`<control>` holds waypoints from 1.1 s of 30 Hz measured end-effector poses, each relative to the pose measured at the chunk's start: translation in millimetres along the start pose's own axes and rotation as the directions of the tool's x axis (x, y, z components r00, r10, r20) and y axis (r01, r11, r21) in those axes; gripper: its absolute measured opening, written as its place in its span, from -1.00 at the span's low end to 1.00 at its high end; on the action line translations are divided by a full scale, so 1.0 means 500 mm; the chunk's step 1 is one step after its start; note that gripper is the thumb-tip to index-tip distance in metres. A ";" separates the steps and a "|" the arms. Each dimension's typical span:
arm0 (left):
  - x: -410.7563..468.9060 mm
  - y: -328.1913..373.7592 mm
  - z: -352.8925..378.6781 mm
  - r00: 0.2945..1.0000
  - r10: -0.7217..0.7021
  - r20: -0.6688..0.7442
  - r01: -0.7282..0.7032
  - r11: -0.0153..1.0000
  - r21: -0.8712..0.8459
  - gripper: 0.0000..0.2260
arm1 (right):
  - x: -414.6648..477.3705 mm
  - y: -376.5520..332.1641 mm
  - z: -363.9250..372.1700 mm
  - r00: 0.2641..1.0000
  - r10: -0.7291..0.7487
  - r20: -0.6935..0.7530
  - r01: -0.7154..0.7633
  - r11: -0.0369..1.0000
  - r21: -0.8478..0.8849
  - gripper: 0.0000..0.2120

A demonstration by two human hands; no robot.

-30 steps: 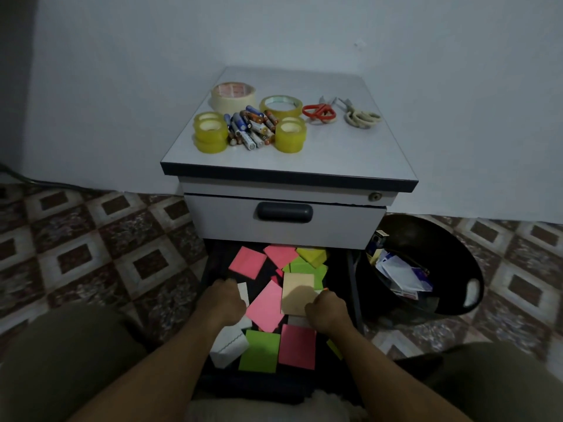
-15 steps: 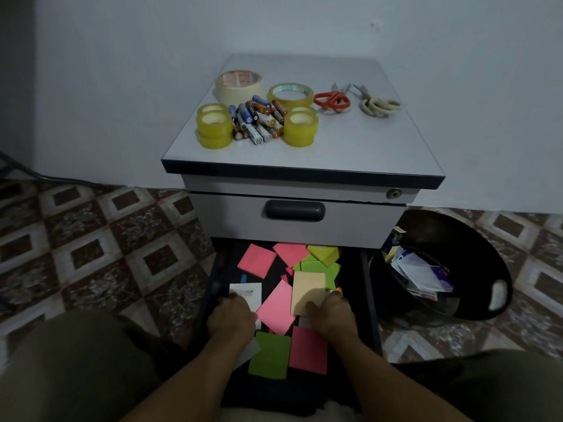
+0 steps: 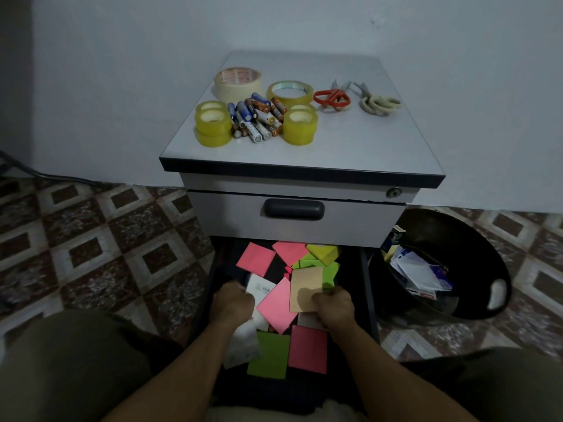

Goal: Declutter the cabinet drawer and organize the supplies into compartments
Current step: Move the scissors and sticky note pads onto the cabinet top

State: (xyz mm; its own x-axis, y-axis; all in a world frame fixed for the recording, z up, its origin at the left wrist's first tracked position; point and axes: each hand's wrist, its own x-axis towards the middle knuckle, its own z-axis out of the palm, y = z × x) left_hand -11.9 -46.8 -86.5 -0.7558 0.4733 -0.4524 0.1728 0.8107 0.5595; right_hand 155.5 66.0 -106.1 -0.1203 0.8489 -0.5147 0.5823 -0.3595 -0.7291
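The open lower drawer (image 3: 217, 271) is bounded by dark side walls, and its back is overhung by the closed upper drawer front (image 3: 350, 222). Free room is found only upward and toward the person. Inside, four pink pads (image 3: 255, 258) are counted, with one green square (image 3: 268, 354) at the near end. A green cluster (image 3: 330, 269) and a yellow block (image 3: 323, 252) lie at the back (small pink scraps between them are too small to count). White slips (image 3: 260, 287) lie at the left.

The tan pad (image 3: 306, 283) is pinched at its near right corner by the right hand (image 3: 335, 310), fingers curled. The left hand (image 3: 233, 306) is curled knuckles-up over the white slips; whether anything is gripped cannot be told.

On the cabinet top (image 3: 365, 147) are seen two stacks of yellow tape (image 3: 213, 123), a masking roll (image 3: 237, 82), a clear roll (image 3: 290, 91), a battery heap (image 3: 257, 117) and two scissors (image 3: 332, 97). A black bin (image 3: 457, 239) stands just beside the drawer's right wall.
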 end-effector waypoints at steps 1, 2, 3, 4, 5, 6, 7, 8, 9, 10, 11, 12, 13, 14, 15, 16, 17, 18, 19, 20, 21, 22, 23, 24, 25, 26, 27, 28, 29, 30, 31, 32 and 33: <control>0.002 0.000 -0.001 1.000 0.001 0.001 -0.001 0.999 -0.033 -0.85 | 0.003 0.004 0.004 1.000 -0.003 0.005 0.003 1.000 0.020 -0.79; 0.000 0.001 -0.004 1.000 -0.001 0.005 0.001 0.998 -0.059 -0.83 | 0.014 0.014 0.007 1.000 -0.013 0.013 0.012 1.000 0.021 -0.85; 0.001 -0.001 -0.006 1.000 -0.004 0.014 0.005 0.996 -0.084 -0.83 | 0.037 0.033 0.015 1.000 -0.020 0.024 0.019 0.999 0.037 -0.88; 0.000 -0.002 -0.008 1.000 -0.007 0.018 0.009 0.994 -0.113 -0.83 | 0.041 0.036 0.015 0.999 -0.027 0.029 0.026 0.999 0.042 -0.88; 0.002 -0.006 -0.011 1.000 -0.010 0.017 0.013 0.990 -0.139 -0.84 | 0.023 0.022 0.007 0.999 -0.033 0.024 0.032 0.999 0.040 -0.88; 0.003 -0.010 -0.013 1.000 -0.017 0.015 0.019 0.987 -0.159 -0.85 | 0.013 0.016 0.001 0.999 -0.035 0.023 0.034 0.999 0.033 -0.88; 0.007 -0.016 -0.012 1.000 -0.018 0.009 0.019 0.985 -0.173 -0.84 | 0.001 0.010 -0.004 0.999 -0.033 0.017 0.033 0.999 0.013 -0.87; 0.007 -0.019 -0.011 1.000 -0.012 -0.004 0.011 0.984 -0.179 -0.84 | -0.008 0.005 -0.009 0.999 -0.033 0.022 0.033 0.999 -0.006 -0.84; 0.008 -0.023 -0.007 1.000 0.000 -0.008 -0.001 0.987 -0.163 -0.84 | -0.018 0.000 -0.012 0.999 -0.030 0.024 0.031 0.999 -0.030 -0.81; 0.002 -0.020 -0.005 1.000 0.017 -0.001 -0.017 0.992 -0.127 -0.84 | -0.022 -0.002 -0.013 0.999 -0.029 0.043 0.031 0.998 -0.058 -0.83; -0.004 -0.018 -0.002 0.999 0.043 0.007 -0.042 0.994 -0.101 -0.85 | -0.028 -0.005 -0.014 0.997 -0.021 0.075 0.028 0.996 -0.086 -0.90; -0.011 -0.017 0.001 0.996 0.085 0.008 -0.084 0.996 -0.043 -0.86 | -0.034 -0.007 -0.014 0.993 0.000 0.122 0.013 0.994 -0.113 -0.91; -0.010 -0.021 0.006 0.990 0.144 -0.004 -0.144 0.988 0.055 -0.81 | -0.041 -0.007 -0.011 0.984 0.040 0.174 -0.019 0.993 -0.121 -0.84; -0.014 -0.019 0.008 0.977 0.214 -0.006 -0.209 0.961 0.183 -0.76 | -0.046 -0.006 -0.008 0.971 0.076 0.229 -0.051 0.992 -0.113 -0.79; -0.017 -0.017 0.011 0.959 0.284 0.016 -0.277 0.917 0.286 -0.73 | -0.052 -0.003 -0.002 0.960 0.096 0.263 -0.073 0.993 -0.095 -0.77; -0.022 -0.013 0.015 0.942 0.331 0.056 -0.332 0.891 0.311 -0.78 | -0.055 0.001 0.006 0.956 0.100 0.275 -0.080 0.993 -0.082 -0.78; -0.027 -0.009 0.018 0.932 0.345 0.116 -0.364 0.882 0.299 -0.87 | -0.062 0.004 0.013 0.957 0.096 0.274 -0.083 0.995 -0.062 -0.79; -0.032 -0.005 0.025 0.927 0.337 0.163 -0.371 0.887 0.276 -0.84 | -0.064 0.008 0.021 0.961 0.082 0.266 -0.073 0.996 -0.041 -0.82; -0.033 -0.005 0.031 0.930 0.318 0.185 -0.358 0.899 0.251 -0.76 | -0.068 0.008 0.026 0.965 0.070 0.253 -0.064 0.997 -0.031 -0.89; -0.036 -0.002 0.032 0.935 0.304 0.181 -0.341 0.914 0.222 -0.72 | -0.071 0.008 0.029 0.967 0.059 0.247 -0.056 0.998 -0.018 -0.94; -0.036 -0.001 0.033 0.937 0.295 0.185 -0.330 0.921 0.208 -0.71 | -0.071 0.008 0.032 0.968 0.064 0.241 -0.064 0.998 -0.009 -0.90; -0.036 0.002 0.033 0.941 0.278 0.191 -0.314 0.929 0.196 -0.70 | -0.070 0.010 0.037 0.970 0.063 0.235 -0.065 0.998 -0.001 -0.87; -0.035 0.003 0.033 0.944 0.264 0.199 -0.301 0.935 0.189 -0.68 | -0.073 0.010 0.040 0.974 0.063 0.219 -0.062 0.998 -0.010 -0.86; -0.036 0.006 0.031 0.947 0.243 0.211 -0.279 0.947 0.160 -0.66 | -0.071 0.011 0.045 0.980 0.054 0.192 -0.052 0.998 -0.017 -0.87; -0.034 0.008 0.030 0.946 0.232 0.227 -0.267 0.954 0.134 -0.64 | -0.069 0.013 0.049 0.985 0.055 0.161 -0.054 0.998 -0.016 -0.88; -0.032 0.009 0.029 0.947 0.214 0.240 -0.242 0.965 0.096 -0.63 | -0.066 0.016 0.053 0.988 0.068 0.142 -0.069 0.998 0.007 -0.89; -0.028 0.008 0.030 0.949 0.196 0.249 -0.216 0.975 0.057 -0.63 | -0.068 0.013 0.052 0.987 0.084 0.140 -0.089 0.996 0.030 -0.90; -0.031 0.011 0.028 0.949 0.183 0.255 -0.196 0.980 0.025 -0.64 | -0.067 0.012 0.051 0.984 0.088 0.154 -0.098 0.994 0.054 -0.90; -0.030 0.013 0.028 0.946 0.183 0.268 -0.187 0.982 -0.013 -0.69 | -0.068 0.008 0.048 0.982 0.079 0.172 -0.091 0.994 0.064 -0.89; -0.032 0.016 0.028 0.942 0.175 0.287 -0.167 0.985 -0.054 -0.77 | -0.066 0.006 0.046 0.981 0.056 0.188 -0.071 0.995 0.074 -0.88; -0.035 0.020 0.027 0.933 0.164 0.321 -0.134 0.985 -0.113 -0.85 | -0.065 0.003 0.045 0.978 0.029 0.204 -0.046 0.996 0.080 -0.87; -0.043 0.026 0.025 0.921 0.155 0.356 -0.105 0.982 -0.156 -0.88 | -0.061 0.003 0.043 0.975 -0.005 0.224 -0.015 0.996 0.089 -0.86; -0.048 0.030 0.022 0.912 0.162 0.377 -0.095 0.977 -0.191 -0.86 | -0.061 -0.001 0.040 0.970 -0.026 0.242 0.012 0.998 0.061 -0.85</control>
State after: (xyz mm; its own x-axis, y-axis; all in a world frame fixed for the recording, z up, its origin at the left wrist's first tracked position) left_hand 15.8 -42.0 -74.9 -0.4236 0.6928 -0.5836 0.1201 0.6816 0.7218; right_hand 142.9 32.6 -99.0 -0.3261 0.7393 -0.5891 0.5311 -0.3723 -0.7612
